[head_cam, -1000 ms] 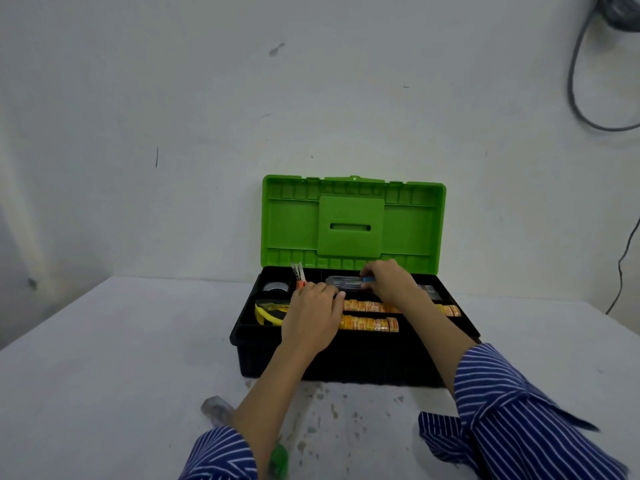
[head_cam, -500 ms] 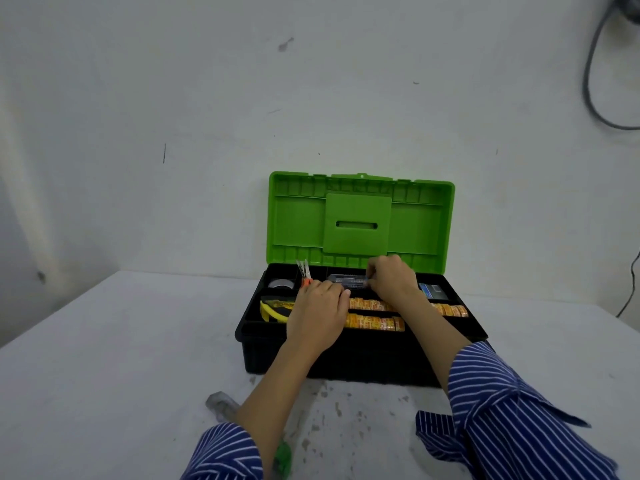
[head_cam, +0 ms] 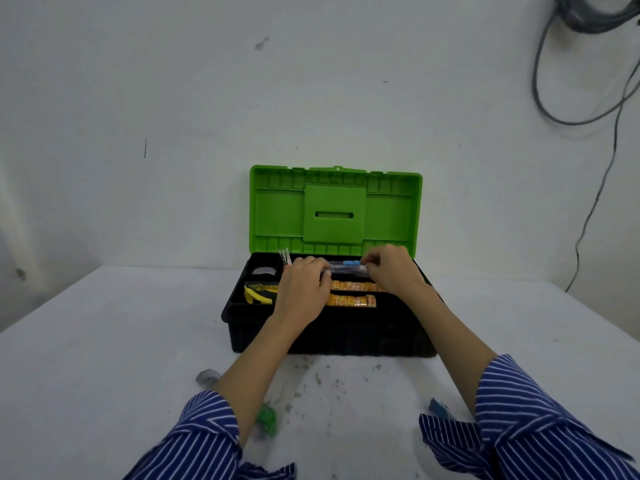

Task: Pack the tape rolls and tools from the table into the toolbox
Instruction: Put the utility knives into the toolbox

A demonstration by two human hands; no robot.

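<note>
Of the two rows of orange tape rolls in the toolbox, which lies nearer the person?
The shorter row of orange tape rolls, in front; the longer row lies behind it, toward the green lid.

Glossy green-and-black plastic toolbox (head_cam: 332, 336) on matt, speckled, perhaps painted table (head_cam: 104, 341).

White scuffed wall (head_cam: 173, 98), grey cables (head_cam: 588, 81) (upper right), stained white table (head_cam: 104, 358)

Workshop-type room: bare scuffed white wall (head_cam: 173, 98), loose cables (head_cam: 588, 64) hanging upper right of frame, stained white table (head_cam: 104, 341) carrying an open toolbox (head_cam: 329, 337).
</note>
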